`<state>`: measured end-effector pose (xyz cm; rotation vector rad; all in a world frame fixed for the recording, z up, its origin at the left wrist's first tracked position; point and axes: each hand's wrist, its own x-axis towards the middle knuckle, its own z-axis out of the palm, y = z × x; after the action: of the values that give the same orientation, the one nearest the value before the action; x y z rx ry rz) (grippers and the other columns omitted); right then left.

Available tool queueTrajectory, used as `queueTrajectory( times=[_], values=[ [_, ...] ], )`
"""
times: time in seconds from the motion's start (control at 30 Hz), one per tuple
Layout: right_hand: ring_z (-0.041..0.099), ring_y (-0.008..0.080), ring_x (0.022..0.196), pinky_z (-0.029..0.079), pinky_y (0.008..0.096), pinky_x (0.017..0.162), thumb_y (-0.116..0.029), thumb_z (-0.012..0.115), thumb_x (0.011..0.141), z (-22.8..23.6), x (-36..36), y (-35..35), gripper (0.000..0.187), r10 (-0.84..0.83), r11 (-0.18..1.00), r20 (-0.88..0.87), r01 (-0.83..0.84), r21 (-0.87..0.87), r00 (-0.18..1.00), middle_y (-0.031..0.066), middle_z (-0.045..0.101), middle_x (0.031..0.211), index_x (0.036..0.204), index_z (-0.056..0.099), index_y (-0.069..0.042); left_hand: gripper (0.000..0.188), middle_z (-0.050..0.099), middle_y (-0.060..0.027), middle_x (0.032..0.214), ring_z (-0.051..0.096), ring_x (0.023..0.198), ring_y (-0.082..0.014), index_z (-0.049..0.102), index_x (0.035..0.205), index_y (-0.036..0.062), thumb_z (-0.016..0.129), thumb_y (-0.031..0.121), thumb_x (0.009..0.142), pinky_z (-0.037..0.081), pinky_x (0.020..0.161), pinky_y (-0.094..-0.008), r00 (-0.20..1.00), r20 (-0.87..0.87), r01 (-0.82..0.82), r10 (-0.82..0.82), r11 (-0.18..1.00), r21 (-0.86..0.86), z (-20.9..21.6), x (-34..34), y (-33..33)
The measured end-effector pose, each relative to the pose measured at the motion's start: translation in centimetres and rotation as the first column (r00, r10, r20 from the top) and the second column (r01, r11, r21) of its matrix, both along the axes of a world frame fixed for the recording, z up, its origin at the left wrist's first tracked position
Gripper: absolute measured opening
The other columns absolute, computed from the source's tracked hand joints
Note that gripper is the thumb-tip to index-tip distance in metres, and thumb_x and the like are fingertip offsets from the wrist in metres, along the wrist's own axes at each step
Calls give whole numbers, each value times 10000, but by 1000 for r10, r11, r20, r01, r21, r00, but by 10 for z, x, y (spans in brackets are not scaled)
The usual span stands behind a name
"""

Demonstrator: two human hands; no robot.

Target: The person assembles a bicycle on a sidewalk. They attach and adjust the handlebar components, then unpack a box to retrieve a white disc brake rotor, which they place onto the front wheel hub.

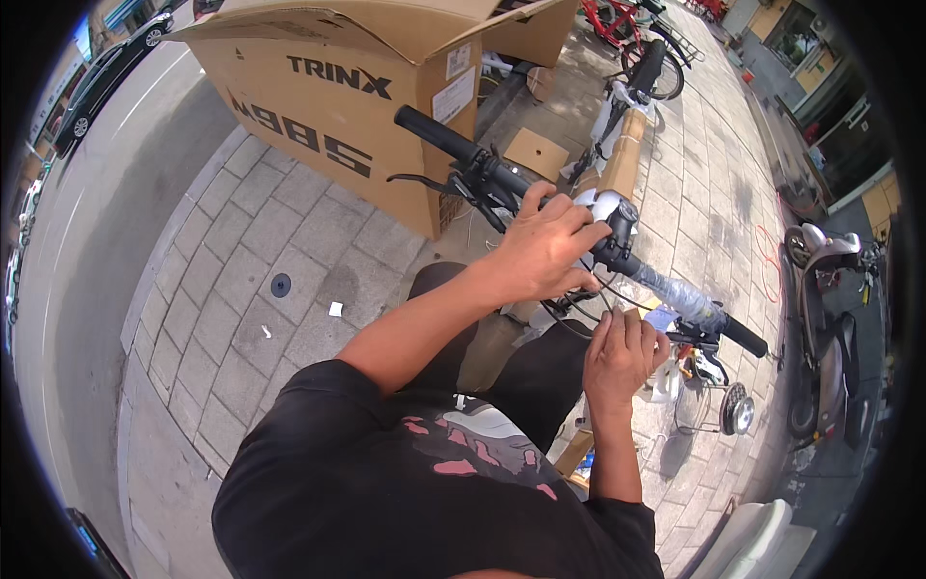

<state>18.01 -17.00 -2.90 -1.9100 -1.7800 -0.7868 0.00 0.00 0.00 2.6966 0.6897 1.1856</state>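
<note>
Handlebar runs ten to four o'clock beside the cardboard box, left hand clamped over its stem, right hand pinching cables below; bar may twist if grip slackens.

I see an outdoor pavement of grey paving slabs in bright daylight, with an asphalt road and a dark parked car at the upper left. A large cardboard box stands at top centre, a scooter at the right edge.

Large cardboard box, parked scooter, red bicycle, dark car, paved sidewalk
</note>
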Motion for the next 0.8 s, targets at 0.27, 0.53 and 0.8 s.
queueTrajectory(
  times=[0.27,0.53,0.8],
  values=[
    [743,377,913,575,525,798,-53,724,1028,21,-4,17,312,176,976,-291,-206,-73,940,145,784,1033,1339,722,-58,771,758,-70,1332,657,1291,-305,752,1470,132,939,555,853,343,1225,-573,999,4,49,-49,997,63,-1,3,1],
    [761,472,1008,608,561,866,-76,656,1092,45,24,28,193,235,871,-408,-377,-314,882,206,771,1062,1278,693,-40,692,766,-45,1352,665,1315,-301,749,1479,149,977,171,826,345,1246,-520,997,-22,72,-70,996,56,-6,-1,7],
    [761,434,1029,606,460,926,-106,655,1122,63,40,29,189,251,700,-436,-473,-535,864,210,771,1128,1270,749,-37,501,772,43,1150,700,1182,-196,811,1285,180,974,223,814,395,1205,-474,986,168,-23,-2,989,147,-25,21,11]
  ],
)
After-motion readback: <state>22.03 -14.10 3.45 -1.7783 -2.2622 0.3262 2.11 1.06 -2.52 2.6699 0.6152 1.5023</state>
